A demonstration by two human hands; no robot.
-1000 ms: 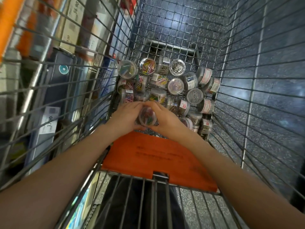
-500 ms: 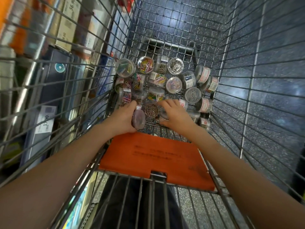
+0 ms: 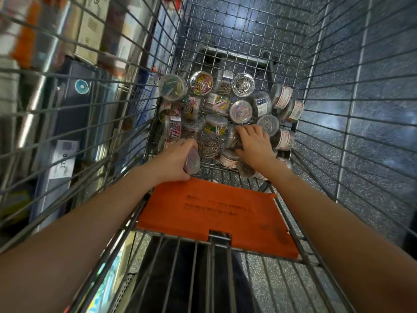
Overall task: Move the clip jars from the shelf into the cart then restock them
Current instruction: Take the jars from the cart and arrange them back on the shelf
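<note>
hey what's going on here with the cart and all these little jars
A person is reaching into a wire shopping cart whose floor is covered with small clear plastic jars of paper clips. The left hand grips one clear jar with a purplish lid, near the orange plastic seat flap. The right hand is spread over a jar of bronze-coloured clips in the pile; whether it grips that jar is unclear. Store shelving stands to the left.

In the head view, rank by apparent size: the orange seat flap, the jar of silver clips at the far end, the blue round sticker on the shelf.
1. orange seat flap, largest, though nearest the camera.
2. jar of silver clips.
3. blue round sticker.
</note>
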